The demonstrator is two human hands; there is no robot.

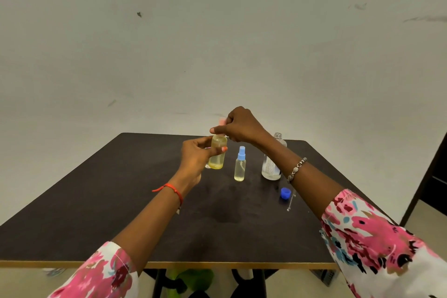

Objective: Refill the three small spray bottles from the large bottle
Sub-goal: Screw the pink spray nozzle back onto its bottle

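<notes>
My left hand [197,156] grips a small clear bottle of yellow liquid [217,155], held upright just above the dark table [121,201]. My right hand [238,126] is closed over that bottle's top, pinching its pink spray cap [222,120]. A second small spray bottle with a light blue spray top [240,164] stands on the table just to the right. The large clear bottle [272,164] stands uncapped behind my right forearm, partly hidden by it. Something small and pale [207,166] peeks out behind my left hand; I cannot tell what it is.
A blue cap [285,193] lies on the table in front of the large bottle, with a thin clear dip tube [291,201] beside it. A pale wall rises behind the table. Green cloth [191,280] and dark table legs show under the front edge.
</notes>
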